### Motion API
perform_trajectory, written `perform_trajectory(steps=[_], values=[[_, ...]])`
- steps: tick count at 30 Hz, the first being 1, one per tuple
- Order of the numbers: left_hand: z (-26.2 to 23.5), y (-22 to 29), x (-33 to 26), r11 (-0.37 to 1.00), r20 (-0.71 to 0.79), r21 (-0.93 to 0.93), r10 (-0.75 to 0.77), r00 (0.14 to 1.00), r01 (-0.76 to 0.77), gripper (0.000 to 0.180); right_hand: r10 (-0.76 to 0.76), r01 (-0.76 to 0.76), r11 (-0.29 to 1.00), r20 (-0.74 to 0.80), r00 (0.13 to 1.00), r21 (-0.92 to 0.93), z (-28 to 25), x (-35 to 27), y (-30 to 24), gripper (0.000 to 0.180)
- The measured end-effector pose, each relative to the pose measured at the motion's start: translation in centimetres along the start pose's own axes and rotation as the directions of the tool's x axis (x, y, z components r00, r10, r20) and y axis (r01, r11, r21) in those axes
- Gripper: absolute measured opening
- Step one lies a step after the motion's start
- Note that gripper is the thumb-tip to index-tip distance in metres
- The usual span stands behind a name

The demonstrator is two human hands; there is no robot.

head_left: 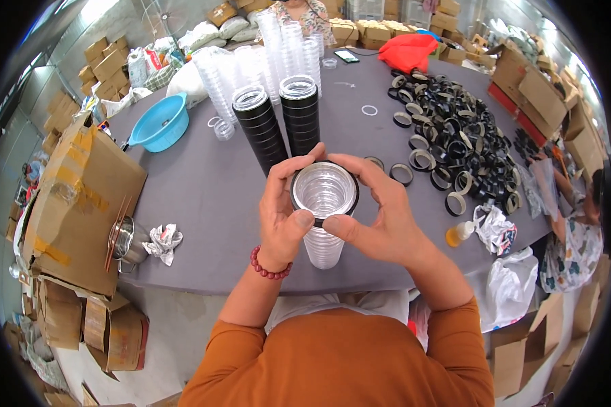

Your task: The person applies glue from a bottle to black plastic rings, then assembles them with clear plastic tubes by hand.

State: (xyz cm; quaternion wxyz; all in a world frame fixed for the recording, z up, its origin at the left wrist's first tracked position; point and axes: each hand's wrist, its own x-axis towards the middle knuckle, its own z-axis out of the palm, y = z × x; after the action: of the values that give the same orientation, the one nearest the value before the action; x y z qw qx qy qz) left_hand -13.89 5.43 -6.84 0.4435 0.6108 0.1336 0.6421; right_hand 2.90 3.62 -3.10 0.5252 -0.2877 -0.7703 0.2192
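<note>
My left hand [279, 211] and my right hand [381, 216] close around a black ring [357, 197] from both sides. The ring sits round the top of a stack of clear plastic cups [324, 249], which stands near the table's front edge. Both thumbs press on the ring's near rim, and the fingers curl behind it. Just beyond my hands stand two tall stacks of clear cups with black rings, a left stack [259, 129] and a right stack [300, 112]. Two loose rings lie by my right hand, the nearer one [401, 174] fully visible.
A large heap of black rings [465, 136] covers the table's right side. Clear cup stacks [278, 54] stand at the back, near a blue basin [163, 123]. A cardboard box [81, 203] borders the left; a small bottle [459, 234] stands right. Other people are beyond the table and at right.
</note>
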Motion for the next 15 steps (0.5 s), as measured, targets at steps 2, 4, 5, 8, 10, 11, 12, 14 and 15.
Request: perform_trajectory(steps=[2,4,5,8,10,11,12,14,15], values=[[0.01,-0.09,0.03,1.0,-0.025,-0.014,-0.027,0.999,0.027,0.075,-0.019,0.019,1.0,0.001,1.0,-0.001,-0.06,0.24,-0.17,0.067],[0.1,-0.07,0.06,0.999,-0.032,-0.008,-0.034,0.999,0.034,0.076,-0.038,0.038,0.999,0.003,0.999,-0.001,-0.19,0.5,-0.38,0.066],[0.13,-0.08,0.06,0.999,-0.037,-0.003,-0.038,0.999,0.038,0.076,-0.021,0.021,1.0,0.019,1.0,-0.013,-0.28,0.6,-0.47,0.066],[0.21,-0.16,0.04,1.0,-0.033,-0.019,-0.019,0.999,0.018,0.074,-0.004,0.004,1.0,0.038,0.999,-0.001,-0.3,0.76,-0.55,0.068],[0.47,-0.18,0.04,1.0,-0.04,0.005,-0.008,0.999,0.008,0.074,-0.006,0.005,1.0,0.042,0.999,0.023,-0.32,0.74,-0.45,0.069],[0.55,-0.15,0.06,1.0,-0.047,0.029,0.005,0.999,-0.004,0.073,-0.001,0.0,1.0,0.034,0.999,0.022,-0.3,0.69,-0.35,0.07],[0.54,-0.17,0.0,1.0,-0.046,0.03,0.0,0.999,0.001,0.073,0.007,-0.008,1.0,0.026,1.0,0.023,-0.26,0.53,-0.27,0.071],[0.48,-0.2,-0.06,0.999,-0.052,0.053,0.008,0.999,-0.005,0.073,-0.002,0.003,1.0,0.042,0.999,-0.004,-0.37,0.67,-0.36,0.073],[0.6,-0.12,-0.1,0.999,-0.05,0.052,0.004,0.999,-0.002,0.073,-0.017,0.019,0.999,0.058,0.998,-0.035,-0.49,0.78,-0.5,0.074]])
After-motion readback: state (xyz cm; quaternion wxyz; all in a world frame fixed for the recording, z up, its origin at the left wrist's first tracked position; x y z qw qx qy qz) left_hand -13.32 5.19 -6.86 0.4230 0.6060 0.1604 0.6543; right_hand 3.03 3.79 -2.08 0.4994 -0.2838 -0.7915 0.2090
